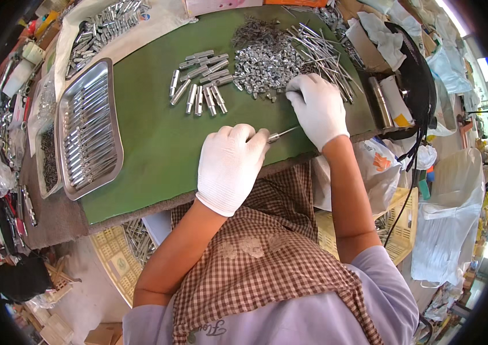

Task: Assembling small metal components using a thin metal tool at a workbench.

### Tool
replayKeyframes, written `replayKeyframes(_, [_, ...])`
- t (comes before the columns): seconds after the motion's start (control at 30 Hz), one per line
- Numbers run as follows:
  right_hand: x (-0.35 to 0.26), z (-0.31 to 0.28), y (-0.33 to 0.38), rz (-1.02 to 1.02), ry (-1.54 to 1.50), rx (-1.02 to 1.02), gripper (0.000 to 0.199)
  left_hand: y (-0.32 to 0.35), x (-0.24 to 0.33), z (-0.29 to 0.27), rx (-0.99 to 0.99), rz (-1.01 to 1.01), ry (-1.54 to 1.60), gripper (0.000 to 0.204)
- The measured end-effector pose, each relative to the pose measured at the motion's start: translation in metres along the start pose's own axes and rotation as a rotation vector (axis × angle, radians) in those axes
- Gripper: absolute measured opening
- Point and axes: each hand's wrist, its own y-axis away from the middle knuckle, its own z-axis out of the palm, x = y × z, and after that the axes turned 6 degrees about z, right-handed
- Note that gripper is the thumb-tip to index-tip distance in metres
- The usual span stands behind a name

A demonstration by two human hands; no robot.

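My left hand [228, 168], in a white knit glove, is closed around a metal piece [273, 138] near the front of the green mat. A thin rod [289, 131] sticks out of it toward the right, and its other end is inside my fist. My right hand [320, 109], gloved too, is at the right edge of a heap of small silver fittings [264, 66]. Its thumb and fingers are pinched together; whatever is between them is hidden. Long thin metal rods [327, 60] lie just beyond this hand. Several short silver cylinders [199, 99] are laid out left of the heap.
A steel tray [118, 144] at the left holds rows of rods with metal ends. Behind it, a cloth-lined container [103, 35] holds more metal cylinders. Dark small parts [258, 33] lie at the back. An upright metal tube [381, 102] and dark cables [422, 109] are at the right.
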Motion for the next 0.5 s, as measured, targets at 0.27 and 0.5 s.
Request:
replayKeyframes(0.27, [-0.023,-0.030,0.036,-0.320,-0.205,-0.126,0.017,0.001,0.000,-0.002,-0.008,0.006,0.018,0.020])
replayKeyframes(0.5, [-0.025,-0.021,0.038,-0.262,-0.213,-0.166,0.016,-0.002,0.001,-0.004,-0.028,-0.011,0.028,0.019])
